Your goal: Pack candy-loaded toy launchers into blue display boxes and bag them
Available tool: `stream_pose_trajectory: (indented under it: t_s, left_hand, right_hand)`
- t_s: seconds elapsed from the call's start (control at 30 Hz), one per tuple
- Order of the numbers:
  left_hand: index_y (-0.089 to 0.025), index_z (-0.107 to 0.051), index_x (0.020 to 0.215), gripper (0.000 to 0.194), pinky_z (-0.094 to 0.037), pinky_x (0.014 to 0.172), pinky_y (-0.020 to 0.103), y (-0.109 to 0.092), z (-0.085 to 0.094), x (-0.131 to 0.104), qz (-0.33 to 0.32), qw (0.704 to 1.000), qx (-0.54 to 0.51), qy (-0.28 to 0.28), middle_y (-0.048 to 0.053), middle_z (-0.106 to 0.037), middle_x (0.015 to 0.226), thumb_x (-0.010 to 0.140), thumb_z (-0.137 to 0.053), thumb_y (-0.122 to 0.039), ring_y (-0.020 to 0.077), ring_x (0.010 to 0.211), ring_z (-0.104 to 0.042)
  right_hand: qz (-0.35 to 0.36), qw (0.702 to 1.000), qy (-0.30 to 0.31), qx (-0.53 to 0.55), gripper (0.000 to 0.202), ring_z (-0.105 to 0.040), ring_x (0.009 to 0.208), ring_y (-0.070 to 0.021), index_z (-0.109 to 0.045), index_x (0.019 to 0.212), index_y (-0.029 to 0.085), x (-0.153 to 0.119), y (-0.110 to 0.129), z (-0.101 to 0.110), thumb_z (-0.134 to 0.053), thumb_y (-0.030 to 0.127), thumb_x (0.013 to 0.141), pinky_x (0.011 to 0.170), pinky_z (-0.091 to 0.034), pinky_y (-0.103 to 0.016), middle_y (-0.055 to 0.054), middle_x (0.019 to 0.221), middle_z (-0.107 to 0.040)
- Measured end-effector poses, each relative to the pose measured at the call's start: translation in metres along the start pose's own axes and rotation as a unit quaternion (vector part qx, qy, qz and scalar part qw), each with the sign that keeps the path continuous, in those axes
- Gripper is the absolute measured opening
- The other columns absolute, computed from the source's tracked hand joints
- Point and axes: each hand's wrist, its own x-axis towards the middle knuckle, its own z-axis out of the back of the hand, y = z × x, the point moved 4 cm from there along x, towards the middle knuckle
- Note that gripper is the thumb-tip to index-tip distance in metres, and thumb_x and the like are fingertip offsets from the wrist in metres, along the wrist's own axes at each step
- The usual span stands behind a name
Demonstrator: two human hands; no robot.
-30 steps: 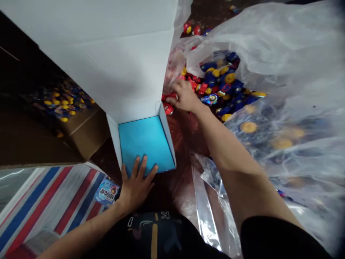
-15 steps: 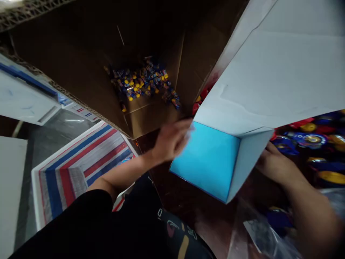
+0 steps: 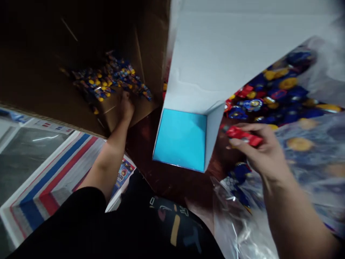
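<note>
My left hand [image 3: 126,105] reaches into a large brown cardboard box [image 3: 149,46], close to a pile of small blue and yellow pieces [image 3: 107,77]. Its fingers are dark and blurred, so whether they hold anything cannot be told. Between the thumb and fingers of my right hand [image 3: 265,151] is a red plastic toy part [image 3: 244,136]. That hand is just right of a white box [image 3: 215,133] with a bright blue panel [image 3: 182,140] at its lower end. Behind the hand lies a heap of blue, yellow and red toy parts [image 3: 280,86].
Clear plastic bags [image 3: 234,219] lie at the lower right, on and around toy parts. A striped red, white and blue lined container [image 3: 54,180] stands on the grey floor at left. A printed blue box [image 3: 125,174] is beside my left forearm. The table surface [image 3: 172,183] is dark red-brown.
My left hand has moved from beside the blue panel into the cardboard box. My right hand has come out from behind the white box holding the red toy part. The view has shifted right.
</note>
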Motion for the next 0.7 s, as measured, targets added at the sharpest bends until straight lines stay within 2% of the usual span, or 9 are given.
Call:
stream_pose_trajectory:
  t_s: [0.07,0.13,0.23,0.3,0.33,0.43,0.5,0.6,0.7]
  left_hand:
    - [-0.009,-0.054,0.148,0.04,-0.05,0.121,0.046,-0.02,0.01,-0.04,-0.019,0.999,-0.047,0.001,0.024,-0.066,0.144,0.11,-0.053,-0.019,0.0298,0.136,-0.065]
    - [-0.014,-0.055,0.153,0.044,-0.057,0.115,0.039,-0.048,0.021,-0.087,-0.065,0.985,-0.142,0.07,0.018,-0.071,0.14,0.112,-0.057,-0.032,0.0246,0.128,-0.072]
    - [-0.016,-0.065,0.147,0.046,-0.063,0.099,0.031,-0.092,0.03,-0.149,-0.104,0.895,-0.311,0.302,0.012,-0.079,0.122,0.113,-0.06,-0.047,0.02,0.108,-0.079]
    - [-0.015,-0.072,0.139,0.045,-0.064,0.09,0.027,-0.112,0.033,-0.167,-0.1,0.843,-0.361,0.385,0.01,-0.082,0.112,0.111,-0.065,-0.049,0.0181,0.099,-0.08]
    - [-0.014,-0.074,0.135,0.044,-0.063,0.088,0.026,-0.117,0.034,-0.17,-0.098,0.834,-0.369,0.398,0.008,-0.083,0.109,0.11,-0.066,-0.05,0.0175,0.096,-0.08]
    - [-0.015,-0.077,0.128,0.037,-0.061,0.084,0.024,-0.124,0.036,-0.163,-0.116,0.84,-0.355,0.392,0.005,-0.083,0.105,0.109,-0.069,-0.045,0.0154,0.091,-0.078]
    - [-0.014,-0.076,0.129,0.03,-0.061,0.084,0.023,-0.126,0.039,-0.158,-0.162,0.853,-0.337,0.364,0.005,-0.083,0.107,0.11,-0.069,-0.037,0.0143,0.092,-0.077]
    - [-0.014,-0.07,0.133,0.028,-0.062,0.09,0.024,-0.13,0.047,-0.16,-0.295,0.868,-0.285,0.281,0.008,-0.08,0.112,0.113,-0.063,-0.031,0.0154,0.099,-0.077]
    - [-0.013,-0.063,0.142,0.033,-0.063,0.092,0.029,-0.129,0.049,-0.171,-0.434,0.86,-0.196,0.182,0.01,-0.077,0.111,0.115,-0.055,-0.03,0.0184,0.1,-0.075]
  right_hand:
    - [0.093,0.99,0.089,-0.06,0.038,-0.077,0.104,-0.0281,-0.071,0.115,0.036,-0.007,0.031,-0.02,-0.091,0.036,0.082,0.082,-0.065,-0.045,-0.014,0.119,-0.075]
    - [0.194,0.965,0.156,-0.085,0.043,-0.074,0.109,-0.0271,-0.068,0.125,0.035,-0.012,0.059,-0.04,-0.085,0.027,0.086,0.091,-0.063,-0.046,-0.012,0.119,-0.074]
    - [0.274,0.938,0.207,-0.055,0.047,-0.072,0.112,-0.0261,-0.066,0.13,0.033,-0.014,0.084,-0.069,-0.083,0.025,0.087,0.094,-0.062,-0.045,-0.01,0.122,-0.072]
    - [0.279,0.932,0.232,-0.007,0.043,-0.073,0.111,-0.0246,-0.067,0.127,0.032,-0.013,0.088,-0.087,-0.082,0.026,0.087,0.094,-0.063,-0.043,-0.008,0.121,-0.072]
    - [0.275,0.93,0.242,0.01,0.041,-0.073,0.11,-0.0238,-0.067,0.125,0.031,-0.013,0.087,-0.094,-0.082,0.026,0.087,0.094,-0.063,-0.042,-0.007,0.12,-0.072]
    - [0.261,0.933,0.247,0.023,0.039,-0.075,0.108,-0.0227,-0.067,0.118,0.031,-0.013,0.084,-0.107,-0.084,0.026,0.084,0.093,-0.064,-0.04,-0.005,0.118,-0.073]
    - [0.255,0.936,0.241,0.016,0.038,-0.074,0.107,-0.0229,-0.067,0.115,0.031,-0.014,0.084,-0.109,-0.086,0.026,0.083,0.092,-0.064,-0.041,-0.006,0.117,-0.073]
    - [0.233,0.937,0.257,0.042,0.033,-0.073,0.104,-0.0217,-0.066,0.114,0.029,-0.019,0.085,-0.11,-0.083,0.025,0.085,0.086,-0.064,-0.038,-0.006,0.114,-0.073]
    - [0.167,0.941,0.283,0.083,0.029,-0.072,0.102,-0.0186,-0.065,0.113,0.027,-0.026,0.079,-0.117,-0.078,0.02,0.088,0.082,-0.063,-0.033,-0.006,0.112,-0.072]
